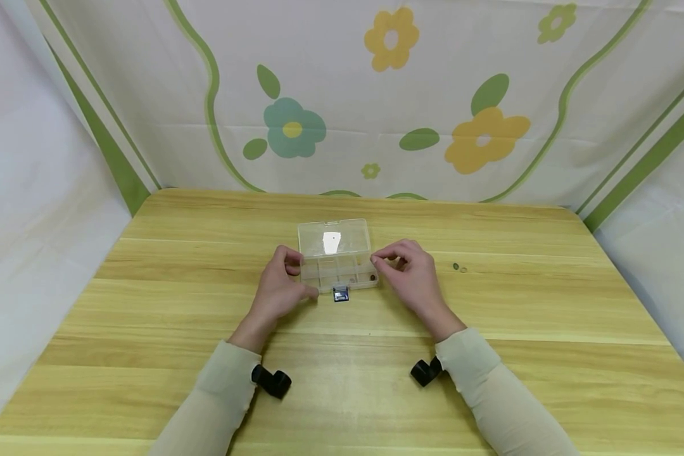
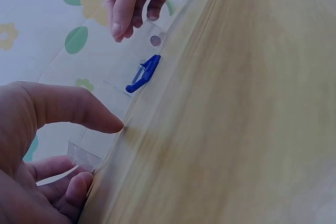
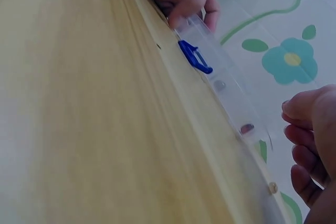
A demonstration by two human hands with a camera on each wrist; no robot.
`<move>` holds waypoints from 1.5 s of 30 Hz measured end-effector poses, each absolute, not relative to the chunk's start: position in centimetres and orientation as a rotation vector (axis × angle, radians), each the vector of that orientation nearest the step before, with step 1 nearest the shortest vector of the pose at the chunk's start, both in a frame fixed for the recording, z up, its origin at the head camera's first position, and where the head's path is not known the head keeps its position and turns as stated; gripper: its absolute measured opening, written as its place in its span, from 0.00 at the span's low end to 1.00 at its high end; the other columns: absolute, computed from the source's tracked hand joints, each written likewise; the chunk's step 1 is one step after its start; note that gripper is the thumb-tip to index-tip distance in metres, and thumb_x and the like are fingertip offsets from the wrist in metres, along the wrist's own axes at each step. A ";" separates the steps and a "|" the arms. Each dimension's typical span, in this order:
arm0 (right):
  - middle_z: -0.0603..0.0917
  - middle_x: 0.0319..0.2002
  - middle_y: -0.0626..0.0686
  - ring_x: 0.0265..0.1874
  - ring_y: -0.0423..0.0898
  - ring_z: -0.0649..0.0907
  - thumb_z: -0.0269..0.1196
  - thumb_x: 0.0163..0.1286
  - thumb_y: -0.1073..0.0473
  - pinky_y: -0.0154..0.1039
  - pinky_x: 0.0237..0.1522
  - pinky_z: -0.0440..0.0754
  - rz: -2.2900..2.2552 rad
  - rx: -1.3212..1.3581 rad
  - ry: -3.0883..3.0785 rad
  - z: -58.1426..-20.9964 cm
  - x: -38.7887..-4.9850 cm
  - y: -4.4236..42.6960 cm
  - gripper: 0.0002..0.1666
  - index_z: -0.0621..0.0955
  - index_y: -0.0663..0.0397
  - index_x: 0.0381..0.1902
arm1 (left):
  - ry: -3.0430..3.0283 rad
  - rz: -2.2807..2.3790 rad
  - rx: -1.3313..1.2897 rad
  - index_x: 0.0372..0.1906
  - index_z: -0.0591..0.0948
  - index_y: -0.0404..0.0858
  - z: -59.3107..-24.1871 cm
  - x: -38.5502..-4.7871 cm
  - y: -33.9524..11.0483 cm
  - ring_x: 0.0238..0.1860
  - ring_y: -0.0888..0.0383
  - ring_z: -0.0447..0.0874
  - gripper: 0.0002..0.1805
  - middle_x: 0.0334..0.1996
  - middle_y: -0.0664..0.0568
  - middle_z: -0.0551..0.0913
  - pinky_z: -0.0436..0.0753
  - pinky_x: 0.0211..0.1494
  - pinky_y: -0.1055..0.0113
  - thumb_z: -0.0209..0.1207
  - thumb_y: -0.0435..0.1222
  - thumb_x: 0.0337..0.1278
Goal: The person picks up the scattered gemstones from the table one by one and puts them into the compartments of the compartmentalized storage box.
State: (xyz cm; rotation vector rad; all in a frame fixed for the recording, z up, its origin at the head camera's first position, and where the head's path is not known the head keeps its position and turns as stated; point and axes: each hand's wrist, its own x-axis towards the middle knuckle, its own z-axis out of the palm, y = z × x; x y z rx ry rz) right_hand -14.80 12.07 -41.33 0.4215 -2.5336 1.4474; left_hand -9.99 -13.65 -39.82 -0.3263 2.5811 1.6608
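A clear plastic compartment box (image 1: 329, 272) lies on the table, its lid (image 1: 333, 238) raised at the back and its blue latch (image 1: 341, 294) at the front. My left hand (image 1: 279, 285) grips the box's left end, thumb at the front and fingers at the side. Over the right end is my right hand (image 1: 410, 272), thumb and index tips together; whether a small piece is between them is hidden. A small dark piece (image 1: 373, 277) lies in the front right compartment. One compartment to its left holds a pale piece (image 3: 219, 85).
Right of the box, a small green piece (image 1: 456, 266) and a pale ring-like piece (image 1: 463, 270) lie on the wooden table (image 1: 342, 373). A flower-patterned curtain (image 1: 342, 164) hangs behind the table's far edge. Black wrist cameras sit at both cuffs.
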 end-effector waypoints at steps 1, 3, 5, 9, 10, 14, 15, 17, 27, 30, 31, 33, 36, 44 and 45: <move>0.89 0.41 0.50 0.42 0.47 0.82 0.74 0.71 0.57 0.33 0.42 0.79 1.442 0.412 -2.530 -41.4 -14.9 12.3 0.04 0.93 0.48 0.41 | 2.582 1.661 -0.325 0.62 0.73 0.37 -39.8 -10.0 -13.7 0.60 0.43 0.75 0.40 0.59 0.39 0.79 0.76 0.64 0.50 0.74 0.22 0.36; 0.89 0.41 0.50 0.43 0.47 0.82 0.74 0.71 0.56 0.33 0.42 0.79 1.429 0.396 -2.530 -41.5 -15.2 12.6 0.04 0.93 0.48 0.42 | 2.583 1.662 -0.323 0.62 0.73 0.37 -39.8 -10.0 -13.7 0.60 0.43 0.75 0.40 0.59 0.39 0.79 0.76 0.64 0.50 0.74 0.22 0.36; 0.89 0.41 0.50 0.43 0.47 0.81 0.74 0.71 0.56 0.33 0.42 0.78 1.419 0.384 -2.533 -41.5 -15.4 13.0 0.05 0.93 0.47 0.42 | 2.581 1.662 -0.324 0.62 0.73 0.37 -39.8 -10.0 -13.7 0.61 0.43 0.75 0.40 0.59 0.39 0.79 0.76 0.64 0.50 0.74 0.22 0.37; 0.89 0.41 0.50 0.43 0.46 0.81 0.74 0.71 0.54 0.34 0.42 0.77 1.405 0.361 -2.542 -41.7 -15.7 13.7 0.05 0.93 0.45 0.42 | 2.580 1.656 -0.327 0.63 0.73 0.37 -39.8 -9.9 -13.6 0.61 0.43 0.74 0.40 0.60 0.39 0.78 0.76 0.65 0.50 0.73 0.23 0.37; 0.89 0.41 0.50 0.42 0.46 0.81 0.74 0.71 0.54 0.35 0.41 0.77 1.400 0.356 -2.543 -41.7 -15.8 13.9 0.05 0.93 0.45 0.42 | 2.580 1.655 -0.327 0.63 0.73 0.37 -39.8 -9.9 -13.6 0.61 0.43 0.74 0.40 0.60 0.40 0.78 0.76 0.65 0.50 0.73 0.23 0.37; 0.89 0.42 0.51 0.41 0.47 0.81 0.75 0.70 0.54 0.35 0.40 0.77 1.377 0.336 -2.556 -41.8 -16.1 14.5 0.06 0.93 0.46 0.42 | 2.581 1.655 -0.328 0.63 0.73 0.38 -39.8 -9.9 -13.6 0.61 0.44 0.74 0.40 0.60 0.40 0.78 0.76 0.65 0.50 0.73 0.23 0.37; 0.89 0.43 0.51 0.40 0.47 0.81 0.75 0.70 0.53 0.35 0.40 0.77 1.372 0.329 -2.560 -41.8 -16.1 14.6 0.07 0.93 0.46 0.43 | 2.582 1.655 -0.326 0.62 0.73 0.38 -39.8 -10.0 -13.6 0.61 0.44 0.74 0.40 0.60 0.40 0.78 0.76 0.65 0.50 0.73 0.23 0.37; 0.89 0.43 0.51 0.40 0.48 0.81 0.76 0.69 0.53 0.36 0.40 0.77 1.368 0.308 -2.570 -41.9 -16.2 14.9 0.08 0.93 0.47 0.43 | 2.585 1.656 -0.324 0.62 0.73 0.38 -39.7 -10.0 -13.6 0.60 0.44 0.74 0.40 0.59 0.40 0.78 0.76 0.64 0.51 0.73 0.23 0.37; 0.89 0.45 0.53 0.44 0.48 0.80 0.77 0.67 0.54 0.34 0.42 0.76 1.339 0.265 -2.589 -42.0 -16.7 15.8 0.12 0.93 0.50 0.46 | 2.582 1.670 -0.324 0.63 0.73 0.37 -39.8 -9.9 -13.5 0.60 0.44 0.74 0.40 0.58 0.40 0.78 0.76 0.64 0.51 0.73 0.22 0.36; 0.89 0.46 0.54 0.45 0.49 0.80 0.77 0.67 0.54 0.33 0.43 0.75 1.335 0.246 -2.589 -41.9 -16.8 16.0 0.13 0.93 0.52 0.47 | 2.589 1.666 -0.319 0.62 0.73 0.37 -39.9 -9.9 -13.6 0.60 0.44 0.75 0.40 0.59 0.40 0.79 0.77 0.64 0.51 0.73 0.23 0.36; 0.89 0.46 0.54 0.45 0.50 0.81 0.77 0.67 0.55 0.33 0.43 0.75 1.333 0.240 -2.590 -41.9 -16.8 16.1 0.13 0.93 0.52 0.47 | 2.592 1.664 -0.318 0.62 0.73 0.37 -39.9 -9.9 -13.6 0.59 0.44 0.75 0.40 0.58 0.40 0.79 0.77 0.64 0.51 0.73 0.23 0.36; 0.89 0.46 0.54 0.46 0.50 0.81 0.77 0.67 0.54 0.34 0.44 0.75 1.327 0.227 -2.600 -41.9 -16.9 16.2 0.13 0.93 0.52 0.47 | 2.595 1.662 -0.316 0.62 0.73 0.37 -40.0 -9.9 -13.6 0.59 0.44 0.75 0.40 0.58 0.40 0.79 0.77 0.63 0.51 0.73 0.23 0.36; 0.89 0.47 0.54 0.46 0.49 0.80 0.78 0.66 0.52 0.36 0.45 0.75 1.317 0.229 -2.633 -41.8 -16.9 16.4 0.14 0.93 0.50 0.47 | 2.595 1.665 -0.317 0.62 0.73 0.38 -40.0 -10.0 -13.7 0.59 0.44 0.75 0.40 0.58 0.40 0.79 0.77 0.63 0.52 0.73 0.23 0.36; 0.89 0.49 0.54 0.48 0.51 0.78 0.79 0.65 0.49 0.44 0.48 0.73 1.254 0.301 -2.708 -42.1 -17.2 16.5 0.16 0.93 0.49 0.48 | 2.592 1.670 -0.319 0.62 0.73 0.38 -40.0 -10.0 -13.7 0.59 0.44 0.75 0.40 0.57 0.41 0.79 0.77 0.63 0.52 0.73 0.23 0.36; 0.89 0.49 0.54 0.48 0.51 0.78 0.79 0.65 0.49 0.44 0.48 0.73 1.247 0.310 -2.711 -42.2 -17.2 16.5 0.17 0.93 0.49 0.48 | 2.592 1.669 -0.319 0.62 0.73 0.38 -40.0 -10.0 -13.7 0.59 0.44 0.75 0.40 0.57 0.40 0.79 0.77 0.62 0.52 0.73 0.23 0.36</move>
